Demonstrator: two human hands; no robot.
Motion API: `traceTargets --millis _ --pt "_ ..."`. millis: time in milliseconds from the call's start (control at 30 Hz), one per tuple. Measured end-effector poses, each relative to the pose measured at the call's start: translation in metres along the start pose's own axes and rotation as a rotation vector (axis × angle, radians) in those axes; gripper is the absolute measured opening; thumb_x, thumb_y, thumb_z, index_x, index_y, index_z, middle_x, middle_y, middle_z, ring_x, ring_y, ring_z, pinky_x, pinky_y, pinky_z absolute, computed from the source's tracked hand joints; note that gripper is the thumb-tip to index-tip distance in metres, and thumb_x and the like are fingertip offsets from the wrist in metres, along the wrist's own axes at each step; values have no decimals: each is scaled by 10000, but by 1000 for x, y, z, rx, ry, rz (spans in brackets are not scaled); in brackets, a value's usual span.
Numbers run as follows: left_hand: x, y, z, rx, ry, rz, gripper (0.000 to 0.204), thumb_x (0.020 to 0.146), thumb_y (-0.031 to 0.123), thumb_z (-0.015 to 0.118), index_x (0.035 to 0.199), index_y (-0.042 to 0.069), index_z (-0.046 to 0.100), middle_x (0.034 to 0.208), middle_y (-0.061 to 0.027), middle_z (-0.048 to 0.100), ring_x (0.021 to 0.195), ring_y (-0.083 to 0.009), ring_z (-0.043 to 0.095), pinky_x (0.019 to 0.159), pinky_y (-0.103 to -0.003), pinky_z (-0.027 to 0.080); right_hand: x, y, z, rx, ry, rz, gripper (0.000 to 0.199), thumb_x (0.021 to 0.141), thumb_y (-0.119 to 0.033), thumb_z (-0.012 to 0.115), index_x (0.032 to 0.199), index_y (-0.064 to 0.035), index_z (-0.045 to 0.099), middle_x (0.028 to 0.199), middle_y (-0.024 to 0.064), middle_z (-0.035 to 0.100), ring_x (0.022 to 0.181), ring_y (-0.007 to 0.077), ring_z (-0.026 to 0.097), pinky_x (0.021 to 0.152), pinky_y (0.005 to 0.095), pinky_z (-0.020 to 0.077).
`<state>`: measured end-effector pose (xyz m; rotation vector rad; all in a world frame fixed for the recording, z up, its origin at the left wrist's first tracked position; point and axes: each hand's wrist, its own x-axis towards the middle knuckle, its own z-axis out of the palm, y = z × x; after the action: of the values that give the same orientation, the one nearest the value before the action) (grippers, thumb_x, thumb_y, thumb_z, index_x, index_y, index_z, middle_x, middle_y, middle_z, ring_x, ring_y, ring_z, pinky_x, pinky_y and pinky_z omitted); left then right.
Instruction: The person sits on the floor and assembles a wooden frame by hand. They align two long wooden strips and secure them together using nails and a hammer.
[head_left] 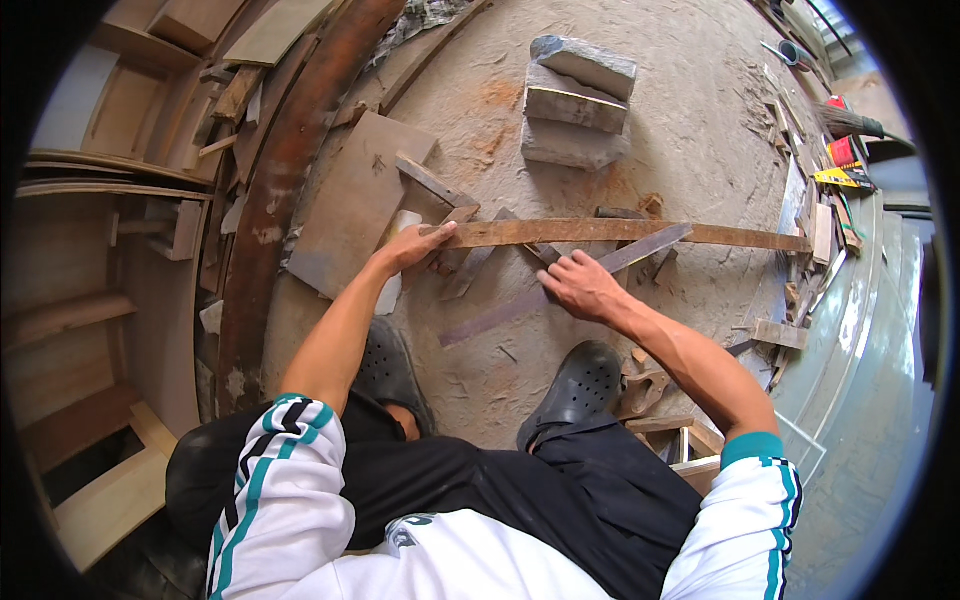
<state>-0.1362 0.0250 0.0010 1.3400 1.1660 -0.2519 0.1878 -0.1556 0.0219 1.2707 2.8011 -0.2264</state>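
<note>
My left hand (424,247) is closed around the left end of a long brown wooden strip (590,231), which stretches rightward across the work area. Lower down, my right hand (581,286) has its fingers curled over the middle of a flat purplish-grey strip (492,319). That strip slants up to the right, and its upper end crosses the brown strip. Whether the two touch there I cannot tell. Short wood offcuts (475,268) lie beneath and beside the strips, near my left hand. What my right fingertips press on is partly hidden.
Stacked grey blocks (578,105) stand on the dusty floor ahead. A flat board (362,195) lies to the left, beside a rusty brown beam (262,200) and wooden cabinet frames (90,270). Scrap wood (780,335) and a broom (850,122) are at the right.
</note>
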Motion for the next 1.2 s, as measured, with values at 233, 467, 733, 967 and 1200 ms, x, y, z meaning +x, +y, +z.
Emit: traceTargets --millis 233,467,733,967,1200 --pt "-15 -4 10 -152 233 104 628 937 642 645 956 16 685 785 -40 646 654 -135 605 617 -308 498 2 23 -17 70 403 272 576 848 -524 745 1160 -61 607 1112 110 636 1057 279 616 938 425 463" --pt "-57 45 7 -248 374 216 586 942 589 676 982 5 681 777 -46 651 622 -123 593 580 -289 497 -11 25 -56 1741 -235 961 1141 827 -890 481 1322 136 538 951 178 714 711 155 693 508 303 548" --pt "-88 69 10 -281 429 363 612 922 593 703 1012 -13 686 767 -47 659 616 -110 595 578 -274 497 34 11 -41 2086 939 926 600 973 -459 682 1223 57 508 1189 196 633 1004 280 684 796 402 614" --pt "-112 73 25 -564 597 353 601 892 640 707 932 43 658 741 -48 649 588 -120 598 550 -276 506 72 47 -103 2032 947 718 321 981 -229 701 1165 -25 535 1034 95 673 906 218 690 798 414 623" --pt "-112 94 69 -898 845 246 585 908 646 681 899 67 600 747 -35 610 587 -121 586 529 -287 496 183 84 -125 1930 861 784 552 898 -177 786 1246 68 435 1117 160 629 924 239 679 737 411 622"
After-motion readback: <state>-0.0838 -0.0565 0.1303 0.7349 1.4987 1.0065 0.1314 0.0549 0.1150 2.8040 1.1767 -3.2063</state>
